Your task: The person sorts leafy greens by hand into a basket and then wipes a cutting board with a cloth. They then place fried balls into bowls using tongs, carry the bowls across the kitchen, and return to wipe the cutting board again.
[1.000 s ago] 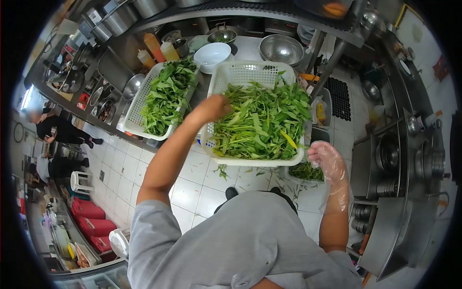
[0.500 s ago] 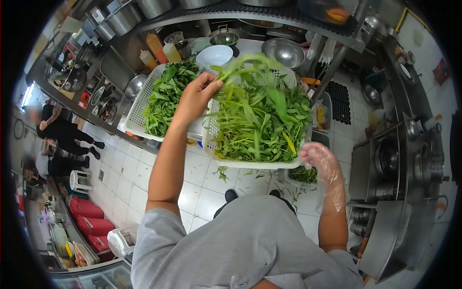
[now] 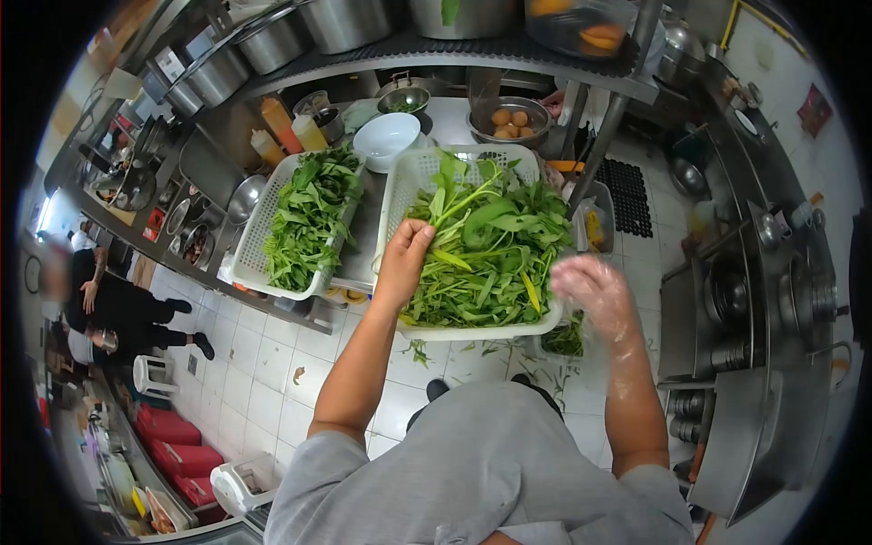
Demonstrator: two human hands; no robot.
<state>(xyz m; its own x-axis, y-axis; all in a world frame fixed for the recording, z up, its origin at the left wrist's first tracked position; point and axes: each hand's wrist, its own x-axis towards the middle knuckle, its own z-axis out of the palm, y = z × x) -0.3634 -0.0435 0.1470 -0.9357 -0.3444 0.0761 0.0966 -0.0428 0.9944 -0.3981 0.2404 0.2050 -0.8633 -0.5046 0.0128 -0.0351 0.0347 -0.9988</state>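
My bare left hand [image 3: 404, 263] pinches the stems of a leafy green sprig [image 3: 463, 202] between thumb and fingers. It is over the left side of a white perforated basket [image 3: 392, 195] heaped with leafy greens [image 3: 509, 272]. Yellowed leaves show among them. Just off the basket's right front corner is my right hand [image 3: 589, 289], in a clear plastic glove. Motion smears its fingers, so I cannot make out whether they hold anything.
A second white basket [image 3: 252, 250] of greens stands left. Behind are a white bowl [image 3: 386, 138], squeeze bottles [image 3: 309, 133] and a metal colander [image 3: 545, 127] with brown eggs [image 3: 518, 118]. Another person's hand [image 3: 554, 98] is beside it. Fallen leaves [image 3: 468, 347] dot the floor; people stand far left.
My left hand has come down and right with the greens it holds, from above the basket's left edge to over the heap. Brown eggs now show in the colander, which showed none before.
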